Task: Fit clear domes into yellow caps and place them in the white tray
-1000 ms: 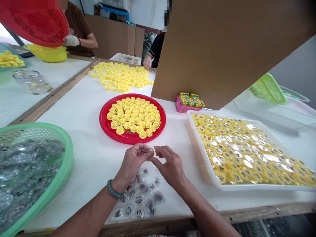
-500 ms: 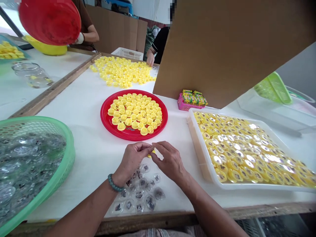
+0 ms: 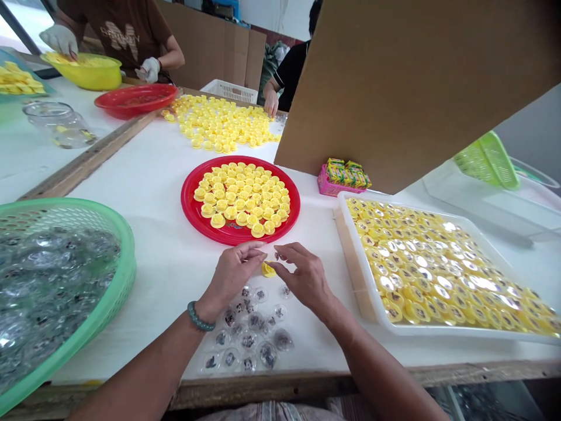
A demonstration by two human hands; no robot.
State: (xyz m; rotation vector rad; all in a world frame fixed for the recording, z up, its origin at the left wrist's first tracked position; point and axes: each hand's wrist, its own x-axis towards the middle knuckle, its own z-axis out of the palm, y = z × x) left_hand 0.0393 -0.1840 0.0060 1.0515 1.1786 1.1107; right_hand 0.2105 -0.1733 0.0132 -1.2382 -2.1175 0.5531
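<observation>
My left hand [image 3: 232, 273] and my right hand [image 3: 303, 276] meet just above the white table, fingertips pinched together on a small yellow cap [image 3: 267, 269] between them. A bead bracelet circles my left wrist. Under my hands lie several clear domed lids with dark prints [image 3: 248, 338]. Just beyond stands a red plate [image 3: 191, 206] covered with yellow caps [image 3: 242, 199]. To the right, a white tray [image 3: 356, 275] holds rows of yellow caps sealed under clear lids [image 3: 438, 263].
A green basket [image 3: 114, 292] of clear lids sits at left. Loose yellow caps [image 3: 221, 121] spread at the far end, where two other people work. A cardboard sheet [image 3: 407, 82] leans at right, with a pink box [image 3: 337, 182] at its foot. A glass jar [image 3: 59, 124], yellow bowl and red plate stand far left.
My hands stayed together on the yellow cap and lowered slightly toward the table. The person at far left put down the raised red plate onto the table.
</observation>
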